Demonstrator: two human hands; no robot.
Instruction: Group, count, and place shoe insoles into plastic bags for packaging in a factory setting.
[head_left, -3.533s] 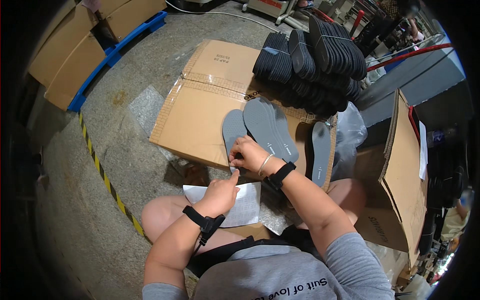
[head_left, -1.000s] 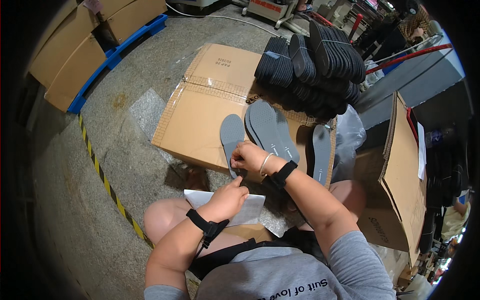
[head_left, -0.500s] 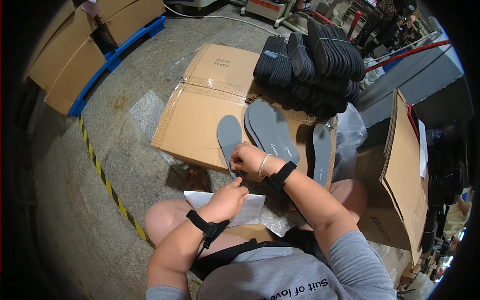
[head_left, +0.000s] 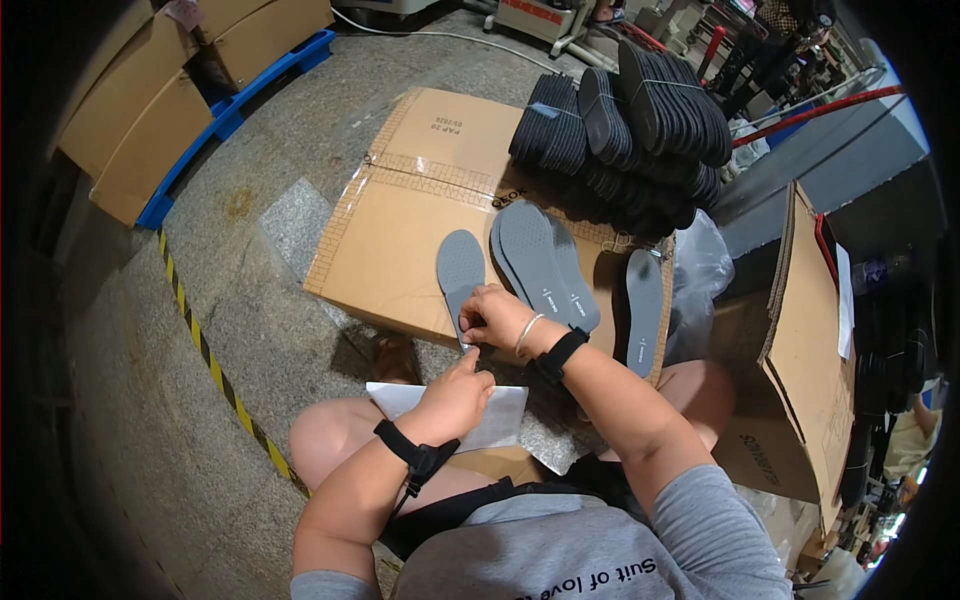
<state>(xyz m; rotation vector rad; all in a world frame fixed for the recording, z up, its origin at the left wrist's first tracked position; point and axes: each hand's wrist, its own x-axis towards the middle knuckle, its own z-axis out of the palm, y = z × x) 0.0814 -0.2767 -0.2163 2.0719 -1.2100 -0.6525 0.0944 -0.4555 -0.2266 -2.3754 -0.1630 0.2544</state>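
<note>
Smooth cardboard carton (head_left: 400,250), with a flat, dotted grey insole (head_left: 461,262) poking over its near edge: lower end's pinched by the right hand (head_left: 495,317), grip closed; left hand's (head_left: 455,402) hold can't be made out.

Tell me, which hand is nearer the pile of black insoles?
Right. The right hand is short of the pile, at a grey insole; the left hand is farther back, near the paper.

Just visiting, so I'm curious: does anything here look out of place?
A brownish stain discolours the grey floor left of the cardboard box. The dark insole bundles on it lean at uneven angles, with crumpled plastic alongside.
</note>
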